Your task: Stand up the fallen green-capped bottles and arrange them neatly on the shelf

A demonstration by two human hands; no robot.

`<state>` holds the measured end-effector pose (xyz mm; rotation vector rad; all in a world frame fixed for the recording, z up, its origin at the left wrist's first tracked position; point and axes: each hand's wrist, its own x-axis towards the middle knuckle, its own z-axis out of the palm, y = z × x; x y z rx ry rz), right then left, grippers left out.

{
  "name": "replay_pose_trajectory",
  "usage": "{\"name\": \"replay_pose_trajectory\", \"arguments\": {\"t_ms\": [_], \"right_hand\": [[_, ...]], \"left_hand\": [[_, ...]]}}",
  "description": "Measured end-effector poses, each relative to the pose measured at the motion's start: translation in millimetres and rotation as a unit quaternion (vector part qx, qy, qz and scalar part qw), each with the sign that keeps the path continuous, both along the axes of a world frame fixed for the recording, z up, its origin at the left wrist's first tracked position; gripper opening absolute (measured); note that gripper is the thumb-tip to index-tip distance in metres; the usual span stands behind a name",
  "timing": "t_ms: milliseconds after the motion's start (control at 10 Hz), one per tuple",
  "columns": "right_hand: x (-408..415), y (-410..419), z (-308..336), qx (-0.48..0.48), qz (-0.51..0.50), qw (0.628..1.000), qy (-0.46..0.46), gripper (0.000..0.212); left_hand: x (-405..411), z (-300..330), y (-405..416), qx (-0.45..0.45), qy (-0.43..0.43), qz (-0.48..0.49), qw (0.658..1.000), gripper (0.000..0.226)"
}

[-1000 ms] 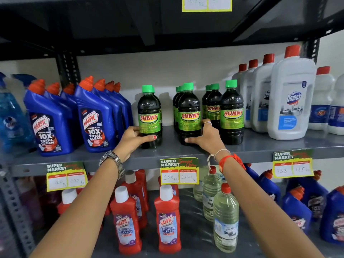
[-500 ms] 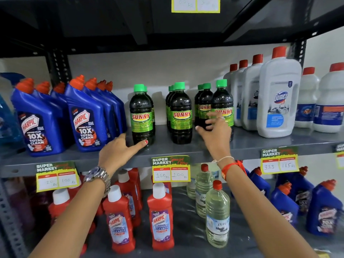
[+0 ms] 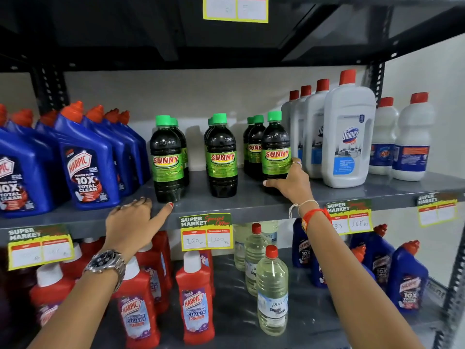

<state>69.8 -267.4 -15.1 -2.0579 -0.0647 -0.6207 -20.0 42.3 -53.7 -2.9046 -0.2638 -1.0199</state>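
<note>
Several dark green-capped Sunny bottles stand upright on the grey middle shelf [image 3: 251, 201] in three short rows. The left front bottle [image 3: 166, 159] has another behind it. The middle front bottle [image 3: 222, 157] also hides others behind it. My right hand [image 3: 292, 181] wraps around the lower part of the right front bottle [image 3: 275, 149], thumb at its base. My left hand [image 3: 137, 217] rests flat on the shelf's front edge just below the left bottle, fingers spread, holding nothing.
Blue Harpic bottles [image 3: 85, 167] crowd the shelf to the left of the Sunny rows. White Domex bottles [image 3: 348, 137] stand close on the right. Below are red Harpic bottles [image 3: 196, 306], clear bottles [image 3: 271, 293] and yellow price tags [image 3: 206, 233]. An upper shelf hangs overhead.
My right hand went from the middle bottle to the right front bottle and closed around it. My left hand let go of the left bottle and dropped to the shelf edge.
</note>
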Motion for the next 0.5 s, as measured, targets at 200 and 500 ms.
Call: {"name": "replay_pose_trajectory", "arguments": {"t_ms": [200, 500], "right_hand": [[9, -1, 4, 0.008, 0.025, 0.999, 0.019, 0.080], [15, -3, -1, 0.067, 0.029, 0.997, -0.018, 0.094]], "left_hand": [[2, -4, 3, 0.007, -0.006, 0.009, 1.000, 0.077], [0, -2, -2, -0.033, 0.007, 0.018, 0.999, 0.090]]}}
